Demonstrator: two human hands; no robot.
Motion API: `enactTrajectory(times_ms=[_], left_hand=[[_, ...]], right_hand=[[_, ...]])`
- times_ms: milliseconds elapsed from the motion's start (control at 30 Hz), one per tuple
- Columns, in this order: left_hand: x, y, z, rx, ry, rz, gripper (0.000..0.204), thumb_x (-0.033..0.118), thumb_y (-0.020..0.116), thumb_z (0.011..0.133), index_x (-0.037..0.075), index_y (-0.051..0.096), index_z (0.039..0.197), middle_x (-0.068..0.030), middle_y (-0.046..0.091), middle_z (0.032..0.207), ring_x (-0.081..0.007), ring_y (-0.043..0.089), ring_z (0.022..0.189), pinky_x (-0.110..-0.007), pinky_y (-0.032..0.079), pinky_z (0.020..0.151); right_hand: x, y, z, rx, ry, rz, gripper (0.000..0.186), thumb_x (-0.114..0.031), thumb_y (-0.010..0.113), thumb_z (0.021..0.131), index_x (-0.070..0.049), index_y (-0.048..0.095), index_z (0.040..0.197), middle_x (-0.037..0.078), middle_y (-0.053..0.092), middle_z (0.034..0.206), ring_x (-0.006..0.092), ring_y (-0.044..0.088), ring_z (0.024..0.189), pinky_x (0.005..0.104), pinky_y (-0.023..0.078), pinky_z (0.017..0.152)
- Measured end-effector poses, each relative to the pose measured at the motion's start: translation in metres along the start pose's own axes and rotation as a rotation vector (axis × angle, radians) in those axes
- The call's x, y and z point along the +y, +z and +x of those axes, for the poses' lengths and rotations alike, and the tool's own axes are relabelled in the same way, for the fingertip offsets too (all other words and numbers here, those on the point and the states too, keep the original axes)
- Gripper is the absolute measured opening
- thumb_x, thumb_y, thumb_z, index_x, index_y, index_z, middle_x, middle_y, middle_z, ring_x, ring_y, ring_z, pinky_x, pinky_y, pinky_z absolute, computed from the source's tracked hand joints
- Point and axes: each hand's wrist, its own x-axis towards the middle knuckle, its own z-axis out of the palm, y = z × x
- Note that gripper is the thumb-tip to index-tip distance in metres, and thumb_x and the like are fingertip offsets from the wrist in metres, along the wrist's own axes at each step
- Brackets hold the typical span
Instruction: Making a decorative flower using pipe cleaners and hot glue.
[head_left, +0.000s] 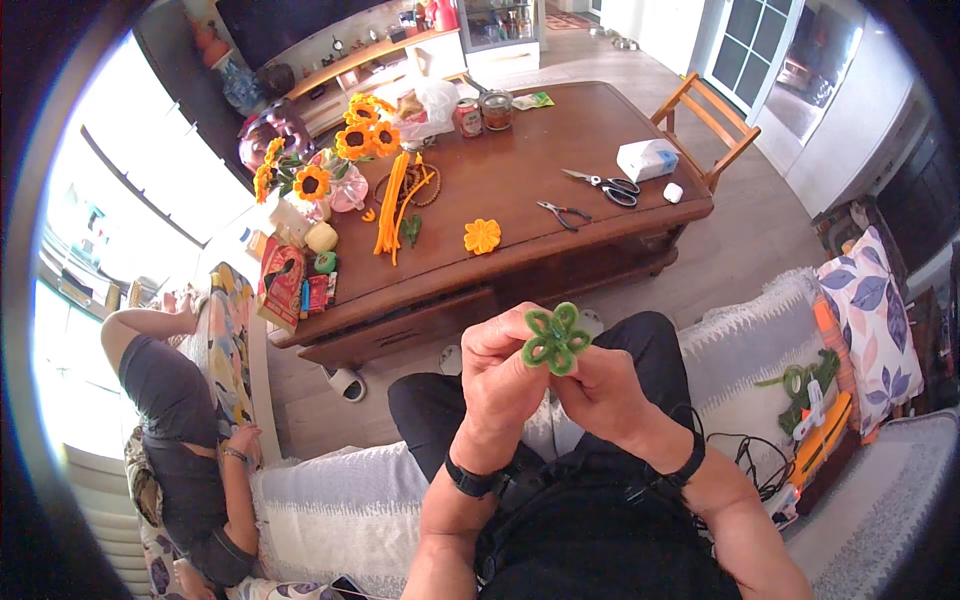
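Above my lap, both hands hold a green fuzzy pipe-cleaner piece (pixel 556 340), bent into several loops like a small five-lobed flower. My left hand (pixel 502 375) pinches it from the left with closed fingers. From the right, my right hand (pixel 608 398) grips it below the loops, its fingertips partly hidden behind the piece. On the wooden table ahead lie an orange pipe-cleaner flower head (pixel 482 236) and a bundle of orange pipe cleaners (pixel 390 218). A small green leaf-shaped piece (pixel 411 230) rests beside the bundle.
Pliers (pixel 565 215), scissors (pixel 612 190) and a white box (pixel 646 160) are on the table (pixel 540 130). Orange sunflowers (pixel 356 140) stand at its left. On the sofa at right are green pipe cleaners (pixel 796 385) and a white glue gun (pixel 812 412). Another person (pixel 180 400) reclines at left.
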Motion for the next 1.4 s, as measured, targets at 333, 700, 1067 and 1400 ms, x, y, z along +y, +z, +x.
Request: enactTrajectory(times_ms=[333, 700, 1067, 1400], left_hand=[[0.006, -0.002, 0.003, 0.134, -0.146, 0.065, 0.014, 0.004, 0.07, 0.09, -0.002, 0.07, 0.103, -0.0125, 0.07, 0.094, -0.0207, 0.066, 0.075, -0.033, 0.054, 0.065], [0.015, 0.0, 0.012, 0.216, -0.327, 0.133, 0.021, 0.001, 0.071, 0.091, 0.0, 0.07, 0.112, -0.0113, 0.074, 0.101, -0.0167, 0.072, 0.087, -0.028, 0.059, 0.075], [0.013, -0.008, 0.032, 0.278, -0.44, 0.132, 0.022, 0.015, 0.064, 0.099, -0.001, 0.067, 0.112, -0.0161, 0.074, 0.095, -0.0205, 0.072, 0.074, -0.03, 0.056, 0.065], [0.008, -0.012, 0.034, 0.24, -0.448, 0.029, 0.02, 0.018, 0.067, 0.098, 0.0, 0.07, 0.108, -0.0114, 0.073, 0.088, -0.016, 0.069, 0.07, -0.028, 0.053, 0.064]], right_hand=[[0.008, 0.008, 0.0, -0.005, 0.051, 0.012, 0.011, -0.01, 0.065, 0.094, -0.005, 0.067, 0.104, 0.02, 0.066, 0.084, 0.0424, 0.066, 0.076, 0.0433, 0.053, 0.062], [0.003, 0.002, 0.007, -0.08, 0.249, 0.105, 0.015, -0.018, 0.066, 0.098, -0.003, 0.07, 0.096, 0.014, 0.07, 0.076, 0.0247, 0.073, 0.069, 0.0346, 0.055, 0.061], [-0.019, -0.016, 0.016, -0.237, 0.502, 0.435, 0.024, -0.019, 0.064, 0.1, 0.002, 0.074, 0.092, 0.004, 0.072, 0.076, 0.0086, 0.067, 0.067, 0.0251, 0.055, 0.062], [-0.019, -0.017, 0.012, -0.244, 0.504, 0.429, 0.025, -0.02, 0.064, 0.1, 0.002, 0.074, 0.09, 0.004, 0.072, 0.075, 0.0086, 0.066, 0.065, 0.0259, 0.054, 0.06]])
